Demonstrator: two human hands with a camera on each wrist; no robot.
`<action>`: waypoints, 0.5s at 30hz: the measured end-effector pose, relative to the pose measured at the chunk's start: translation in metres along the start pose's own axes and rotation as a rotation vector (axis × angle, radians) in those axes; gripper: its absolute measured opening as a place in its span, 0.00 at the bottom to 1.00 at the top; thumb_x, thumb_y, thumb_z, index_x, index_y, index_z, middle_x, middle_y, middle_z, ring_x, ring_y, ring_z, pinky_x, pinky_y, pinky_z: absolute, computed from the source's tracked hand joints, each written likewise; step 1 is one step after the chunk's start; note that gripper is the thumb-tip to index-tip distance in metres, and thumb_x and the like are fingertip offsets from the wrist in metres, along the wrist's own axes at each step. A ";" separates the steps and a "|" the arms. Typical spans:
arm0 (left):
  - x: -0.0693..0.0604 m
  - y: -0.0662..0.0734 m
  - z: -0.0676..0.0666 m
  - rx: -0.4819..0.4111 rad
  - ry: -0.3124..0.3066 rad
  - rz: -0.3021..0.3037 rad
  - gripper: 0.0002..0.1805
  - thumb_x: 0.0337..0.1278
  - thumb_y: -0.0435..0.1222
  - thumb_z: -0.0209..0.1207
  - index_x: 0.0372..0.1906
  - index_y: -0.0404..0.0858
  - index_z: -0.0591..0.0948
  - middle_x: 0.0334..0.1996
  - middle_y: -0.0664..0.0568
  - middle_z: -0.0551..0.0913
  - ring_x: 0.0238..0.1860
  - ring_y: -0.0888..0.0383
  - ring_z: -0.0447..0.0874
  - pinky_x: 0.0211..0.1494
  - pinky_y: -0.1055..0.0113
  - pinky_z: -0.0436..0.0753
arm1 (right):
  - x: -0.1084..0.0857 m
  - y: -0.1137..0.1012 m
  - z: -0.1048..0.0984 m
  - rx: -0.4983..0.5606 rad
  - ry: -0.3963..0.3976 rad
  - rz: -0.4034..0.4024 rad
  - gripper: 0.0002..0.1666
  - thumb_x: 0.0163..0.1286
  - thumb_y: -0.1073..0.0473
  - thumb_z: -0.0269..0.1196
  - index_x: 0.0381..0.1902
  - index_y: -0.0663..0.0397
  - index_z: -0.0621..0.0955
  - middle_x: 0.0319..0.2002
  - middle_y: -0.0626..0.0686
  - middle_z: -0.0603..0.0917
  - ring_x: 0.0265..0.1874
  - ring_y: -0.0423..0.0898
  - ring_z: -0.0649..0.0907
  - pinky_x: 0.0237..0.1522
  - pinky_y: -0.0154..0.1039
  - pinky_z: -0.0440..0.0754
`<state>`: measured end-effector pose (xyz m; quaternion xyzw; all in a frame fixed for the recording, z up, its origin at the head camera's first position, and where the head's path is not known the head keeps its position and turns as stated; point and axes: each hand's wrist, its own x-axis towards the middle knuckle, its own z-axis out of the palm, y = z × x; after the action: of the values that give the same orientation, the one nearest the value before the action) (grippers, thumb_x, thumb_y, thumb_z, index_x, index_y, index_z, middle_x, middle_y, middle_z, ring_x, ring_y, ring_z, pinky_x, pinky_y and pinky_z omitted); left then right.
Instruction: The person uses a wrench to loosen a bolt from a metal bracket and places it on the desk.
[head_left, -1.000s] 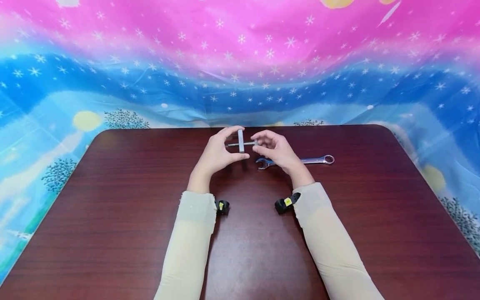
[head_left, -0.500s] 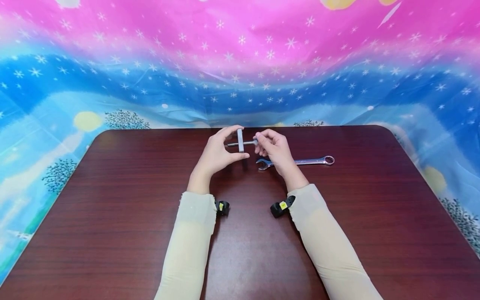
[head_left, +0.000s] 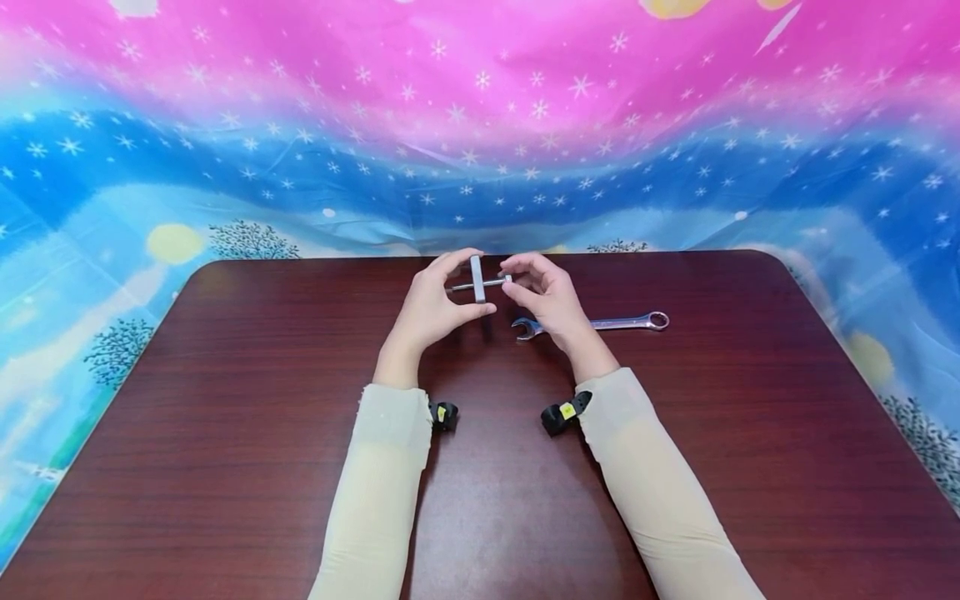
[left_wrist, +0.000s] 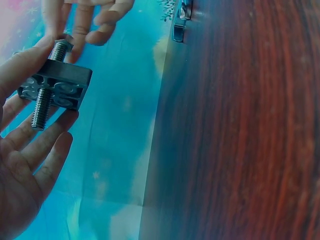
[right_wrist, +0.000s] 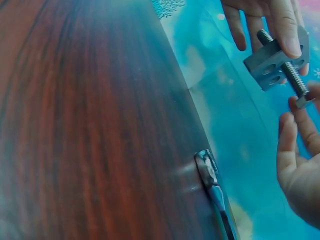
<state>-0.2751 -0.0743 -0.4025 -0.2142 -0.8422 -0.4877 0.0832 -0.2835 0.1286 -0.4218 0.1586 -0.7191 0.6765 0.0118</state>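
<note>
A grey metal block [head_left: 477, 280] with round recesses is held by its opposite edges between the thumb and fingers of the left hand [head_left: 429, 310], above the table. A threaded bolt [left_wrist: 41, 109] runs through the block and sticks out on both sides. At the bolt's head [right_wrist: 303, 101], on the right, the thumb and fingertips of the right hand [head_left: 551, 302] pinch it. In the right wrist view the left thumb lies against the block [right_wrist: 272, 64].
A combination wrench [head_left: 626, 322] lies on the dark wooden table [head_left: 262, 433], beyond and right of the right wrist. Behind the table hangs a pink and blue snowflake cloth [head_left: 480, 125].
The right fingers lifted off and regripped the bolt head, the thumb moving up and then down again. The right forearm shifted slightly left. Block and bolt moved a little left, the bolt tilting slightly.
</note>
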 end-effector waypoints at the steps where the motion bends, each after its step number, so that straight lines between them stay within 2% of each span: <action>1: 0.000 0.000 0.000 0.005 -0.002 -0.004 0.39 0.43 0.38 0.78 0.65 0.43 0.76 0.59 0.49 0.79 0.59 0.50 0.81 0.64 0.55 0.80 | 0.000 0.000 0.000 -0.001 0.010 0.018 0.16 0.71 0.65 0.61 0.54 0.66 0.77 0.39 0.43 0.83 0.35 0.44 0.81 0.40 0.37 0.82; 4: 0.000 0.001 0.000 0.004 -0.011 -0.013 0.39 0.43 0.38 0.77 0.65 0.43 0.76 0.60 0.49 0.79 0.60 0.49 0.80 0.65 0.53 0.80 | 0.001 0.002 0.002 0.010 0.050 0.068 0.18 0.73 0.58 0.61 0.51 0.69 0.78 0.29 0.42 0.85 0.28 0.44 0.81 0.34 0.38 0.81; 8: -0.001 0.002 0.001 -0.019 -0.020 -0.007 0.39 0.43 0.37 0.77 0.66 0.42 0.76 0.61 0.46 0.79 0.60 0.45 0.80 0.64 0.48 0.79 | 0.001 0.002 0.004 0.047 0.092 0.077 0.17 0.75 0.57 0.60 0.44 0.71 0.78 0.20 0.44 0.83 0.21 0.43 0.78 0.28 0.36 0.79; 12: 0.000 0.002 0.002 -0.025 -0.021 0.000 0.39 0.43 0.38 0.78 0.65 0.43 0.76 0.61 0.46 0.79 0.59 0.46 0.81 0.64 0.48 0.79 | 0.002 0.002 0.005 0.058 0.118 0.070 0.11 0.74 0.58 0.60 0.38 0.63 0.79 0.18 0.43 0.82 0.21 0.41 0.79 0.28 0.35 0.80; 15: 0.001 0.002 0.001 -0.016 -0.022 -0.003 0.39 0.43 0.38 0.78 0.65 0.44 0.76 0.60 0.47 0.79 0.59 0.48 0.81 0.64 0.50 0.80 | 0.002 0.001 0.003 0.065 0.105 0.061 0.05 0.73 0.61 0.61 0.39 0.57 0.81 0.24 0.43 0.83 0.26 0.42 0.83 0.34 0.36 0.82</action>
<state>-0.2750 -0.0722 -0.4017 -0.2189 -0.8395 -0.4922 0.0715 -0.2848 0.1250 -0.4229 0.1009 -0.6998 0.7068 0.0239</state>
